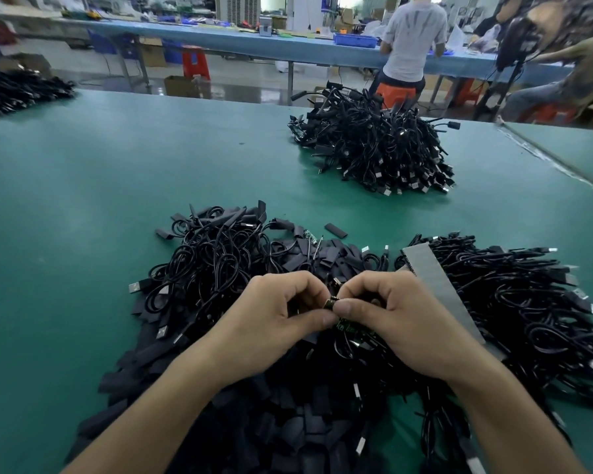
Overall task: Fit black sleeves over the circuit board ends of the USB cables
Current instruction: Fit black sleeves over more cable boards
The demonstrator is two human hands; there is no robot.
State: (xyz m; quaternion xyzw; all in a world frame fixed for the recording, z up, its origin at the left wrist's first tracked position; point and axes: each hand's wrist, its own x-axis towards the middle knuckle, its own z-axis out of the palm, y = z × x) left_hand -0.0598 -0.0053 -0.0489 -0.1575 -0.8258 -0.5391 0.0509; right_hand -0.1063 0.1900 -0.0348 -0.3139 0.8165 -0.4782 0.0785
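Hands: left hand [274,319] and right hand [404,323] meet, curled fingers pinching one small green circuit board end [348,325].
Sleeve on it: cannot tell.
Beneath: heap of flat black sleeves [288,422].
Around: one grey ribbed strip [439,285] lies on the right-hand heap.
Count: four heaps of black USB cables [374,148] on the green table mat [83,200]; two people behind.

A cable heap [206,265] lies left, another [528,302] right, a third [374,145] behind on the table [83,200].

Matt green mat [83,200] carries glossy black plastic-jacketed cables [374,148] with shiny metal plugs, and matt black sleeves [288,422].
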